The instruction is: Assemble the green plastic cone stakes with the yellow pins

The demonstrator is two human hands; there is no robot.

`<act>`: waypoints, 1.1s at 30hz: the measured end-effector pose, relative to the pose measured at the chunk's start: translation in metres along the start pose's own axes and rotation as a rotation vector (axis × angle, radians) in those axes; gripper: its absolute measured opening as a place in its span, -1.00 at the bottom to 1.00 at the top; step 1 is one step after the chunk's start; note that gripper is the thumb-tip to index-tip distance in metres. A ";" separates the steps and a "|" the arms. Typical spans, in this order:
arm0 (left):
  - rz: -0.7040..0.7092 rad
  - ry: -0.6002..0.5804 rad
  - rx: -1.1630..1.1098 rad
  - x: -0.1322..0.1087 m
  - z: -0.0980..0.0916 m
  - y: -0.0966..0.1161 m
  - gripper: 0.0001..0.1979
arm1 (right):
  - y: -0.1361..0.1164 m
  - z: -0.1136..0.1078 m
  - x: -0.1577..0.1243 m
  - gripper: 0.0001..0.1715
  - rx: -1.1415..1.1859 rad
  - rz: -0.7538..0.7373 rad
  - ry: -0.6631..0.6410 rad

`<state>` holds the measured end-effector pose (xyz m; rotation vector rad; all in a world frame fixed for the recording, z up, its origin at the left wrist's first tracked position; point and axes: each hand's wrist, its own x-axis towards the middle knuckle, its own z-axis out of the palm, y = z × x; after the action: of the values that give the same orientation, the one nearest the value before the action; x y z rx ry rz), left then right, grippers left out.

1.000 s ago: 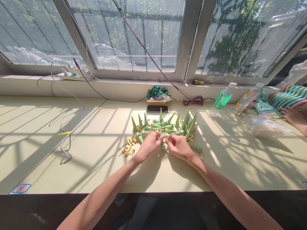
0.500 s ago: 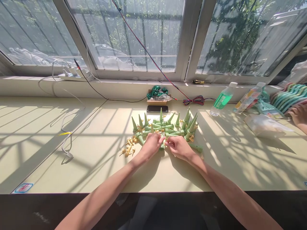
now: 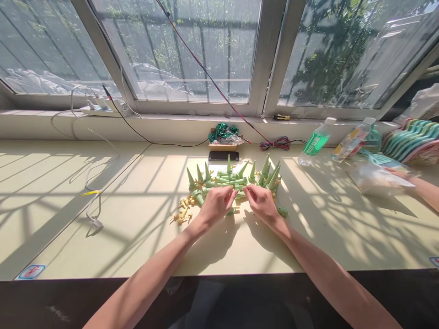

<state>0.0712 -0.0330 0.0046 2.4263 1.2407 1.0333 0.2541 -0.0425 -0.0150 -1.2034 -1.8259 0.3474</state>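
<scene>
My left hand (image 3: pixel 218 202) is closed in a pinch over the front of a cluster of green plastic parts; what its fingers hold, if anything, is too small to make out. Just right of it, my right hand (image 3: pixel 261 201) also has thumb and fingertips pressed together, and its contents cannot be made out. The two hands are slightly apart. Behind them stand several green pointed cones (image 3: pixel 229 165), with green tubes (image 3: pixel 226 181) lying among them. Small yellow pegs (image 3: pixel 184 211) are scattered left of my left hand. A green tube end (image 3: pixel 282 211) shows beside my right wrist.
A dark phone (image 3: pixel 223 156) and a small box of green material (image 3: pixel 223 135) lie behind the cluster. Two bottles, one with a green label (image 3: pixel 316 145), stand right. Another person's hand (image 3: pixel 399 176) touches a clear plastic bag (image 3: pixel 373 179) near stacked hangers (image 3: pixel 411 142). A white cable (image 3: pixel 98 201) lies left.
My hands have moved a little apart, my right hand shifting right and up. At the far right, the other person's hand has come from the hangers to the plastic bag. The view has shifted slightly.
</scene>
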 end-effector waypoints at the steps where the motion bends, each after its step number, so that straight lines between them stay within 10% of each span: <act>1: 0.033 -0.003 -0.001 -0.001 0.002 0.000 -0.60 | 0.001 0.000 0.000 -0.61 0.006 -0.001 0.005; 14: 0.107 -0.054 -0.053 -0.004 0.008 -0.001 -0.62 | 0.003 0.004 0.000 -0.61 0.052 -0.023 -0.002; 21: 0.144 -0.161 -0.057 -0.005 -0.025 -0.005 -0.67 | 0.003 0.005 -0.001 -0.61 0.076 -0.038 0.019; 26: -0.117 -0.362 -0.117 -0.020 -0.074 -0.031 -0.71 | 0.003 0.006 0.000 -0.70 0.096 -0.070 0.036; 33: -0.388 -0.170 0.258 -0.032 -0.098 -0.052 -0.89 | 0.005 0.008 -0.002 -0.78 0.085 -0.053 0.023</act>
<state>-0.0401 -0.0364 0.0344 2.2509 1.7779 0.5778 0.2510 -0.0400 -0.0242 -1.0939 -1.8014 0.3758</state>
